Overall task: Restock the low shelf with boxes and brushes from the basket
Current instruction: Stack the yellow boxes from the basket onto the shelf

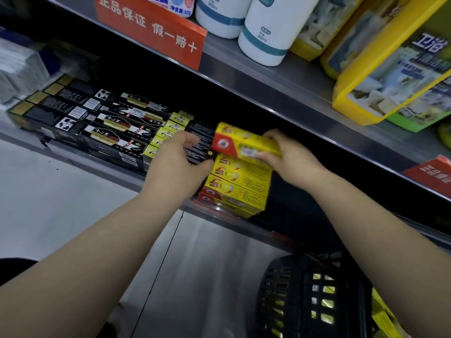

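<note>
My right hand (285, 154) grips a yellow and red box (240, 141) by its right end and holds it tilted just above a stack of like yellow boxes (238, 189) on the low shelf (170, 206). My left hand (178, 162) holds a black box (200, 145) that stands just left of that stack, fingers behind it and thumb at its front. Rows of long black boxes (97, 120) lie further left on the shelf. The black plastic basket (310, 296) sits on the floor at lower right, with yellow packs showing through its holes.
The shelf above (280, 76) carries white bottles (268, 30), yellow-framed packs (390, 64) and a red price sign (151, 28). A dark gap in the low shelf lies right of the yellow stack. Pale floor tiles (61, 203) spread at left.
</note>
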Available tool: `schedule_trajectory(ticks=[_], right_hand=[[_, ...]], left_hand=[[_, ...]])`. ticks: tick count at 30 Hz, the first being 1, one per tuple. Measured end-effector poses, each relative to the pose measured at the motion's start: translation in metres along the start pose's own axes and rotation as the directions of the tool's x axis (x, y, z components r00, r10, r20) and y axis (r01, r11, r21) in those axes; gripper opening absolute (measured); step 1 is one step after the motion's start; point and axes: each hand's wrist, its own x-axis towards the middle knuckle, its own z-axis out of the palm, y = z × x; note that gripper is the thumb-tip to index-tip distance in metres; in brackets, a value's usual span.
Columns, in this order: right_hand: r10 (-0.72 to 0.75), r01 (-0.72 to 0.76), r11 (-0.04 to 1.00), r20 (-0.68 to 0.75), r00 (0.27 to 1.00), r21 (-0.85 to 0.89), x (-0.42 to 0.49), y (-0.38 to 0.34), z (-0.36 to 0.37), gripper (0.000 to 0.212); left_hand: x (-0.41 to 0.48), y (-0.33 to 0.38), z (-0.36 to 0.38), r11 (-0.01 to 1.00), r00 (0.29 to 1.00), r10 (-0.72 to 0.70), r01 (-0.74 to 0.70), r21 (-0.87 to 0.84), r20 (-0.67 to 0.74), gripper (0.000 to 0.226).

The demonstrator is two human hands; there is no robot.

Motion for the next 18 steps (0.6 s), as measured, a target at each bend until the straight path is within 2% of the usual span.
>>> schedule_trajectory(ticks=[3, 5, 7, 10, 14, 18], right_hand=[[0.229, -0.228, 0.973, -0.043, 0.972, 0.035, 0.032, 0.024, 0.007, 0.058], [0.331, -0.323, 0.942, -0.082, 0.940, 0.095, 0.055, 0.037, 0.014, 0.056], [0.329, -0.321, 0.941, -0.067, 0.942, 0.111, 0.070, 0.043, 0.023, 0.055], [0.257, -0.260, 0.947, 0.043, 0.966, 0.189, 0.081, 0.042, 0.040, 0.050], [0.283, -0.306, 0.948, 0.195, 0.939, 0.094, 0.088, 0.044, 0.063, 0.051], [0.276, -0.296, 0.953, 0.209, 0.938, 0.069, 0.087, 0.046, 0.066, 0.050]], left_hand=[[-0.004, 0.003, 0.004, 0.998, 0.997, -0.012, 0.016, -0.057, 0.073, 0.013], [-0.004, 0.005, 0.005, 0.996, 0.995, -0.009, 0.019, -0.092, 0.098, 0.014], [-0.004, 0.006, 0.005, 0.995, 0.994, -0.013, 0.024, -0.101, 0.108, 0.014], [-0.003, 0.006, 0.006, 0.994, 0.993, -0.016, 0.028, -0.107, 0.114, 0.011], [-0.002, 0.006, 0.010, 0.992, 0.992, -0.028, 0.043, -0.119, 0.119, 0.009], [-0.001, 0.008, 0.013, 0.993, 0.992, -0.024, 0.037, -0.112, 0.122, 0.010]])
